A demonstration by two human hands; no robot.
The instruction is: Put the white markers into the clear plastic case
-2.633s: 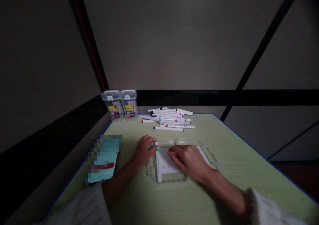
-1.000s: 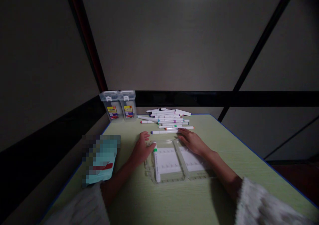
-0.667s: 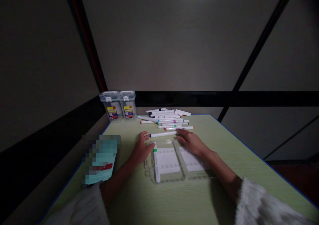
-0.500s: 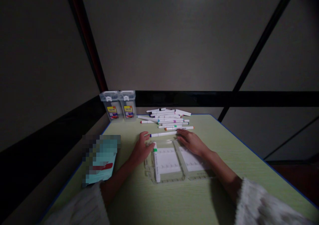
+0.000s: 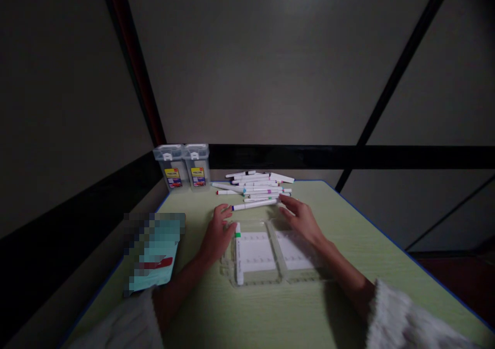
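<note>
A white marker with a dark blue end (image 5: 255, 204) lies crosswise between my hands, just beyond a clear plastic tray (image 5: 255, 283). My left hand (image 5: 216, 238) has its fingertips at the blue end, while its thumb is apart, near the top of a white marker with a green band (image 5: 238, 256) standing lengthwise in the tray's left side. My right hand (image 5: 303, 222) reaches over the tray, fingers spread and thumb apart, its fingertips at the marker's right end. Whether they press on it is hard to see. White printed sheets (image 5: 257, 251) show through the tray.
Several white markers (image 5: 263, 181) with coloured ends lie piled at the back of the table (image 5: 278, 318). Two clear lidded boxes (image 5: 172, 171) with yellow labels stand at the back left. A teal packet (image 5: 158, 256), partly blurred, lies left of my left arm.
My right hand has risen slightly and opened wider. The right end of the blue-ended marker has swung away from me, and the orange-ended marker behind it no longer shows. The view has shifted slightly.
</note>
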